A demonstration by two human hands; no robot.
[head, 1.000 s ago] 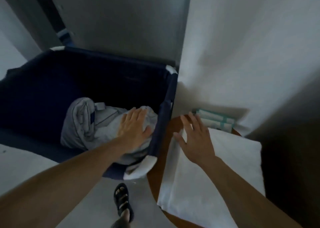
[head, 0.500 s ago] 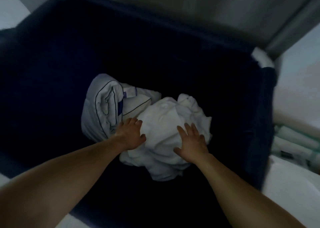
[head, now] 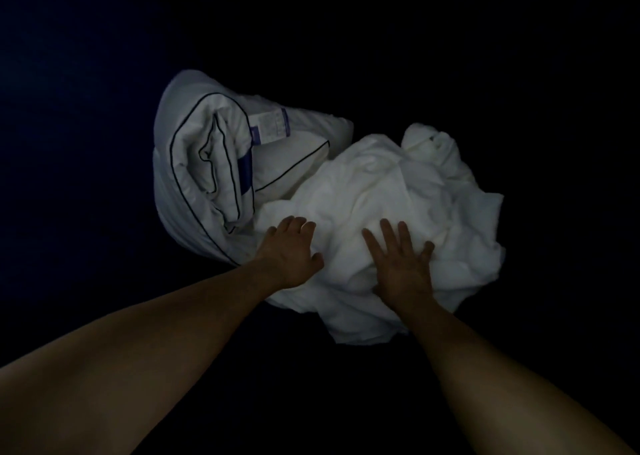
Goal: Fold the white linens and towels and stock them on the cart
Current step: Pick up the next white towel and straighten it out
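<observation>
A crumpled white linen (head: pixel 398 191) lies in a heap at the bottom of a dark navy fabric bin (head: pixel 104 108). Both my hands are down on it. My left hand (head: pixel 289 250) rests on its left edge, fingers bent a little over the cloth. My right hand (head: pixel 401 264) lies flat on the heap with fingers spread and straight. To the left, partly under the linen, sits a rolled white quilted piece (head: pixel 207 164) with dark piping and a blue label.
The bin's dark interior fills the whole view; its rim and walls are lost in shadow. Nothing else is visible around the two pieces of cloth.
The view has closed in on the bin until its rim and the table left the frame. My right hand came off the folded sheet on the table onto the crumpled linen.
</observation>
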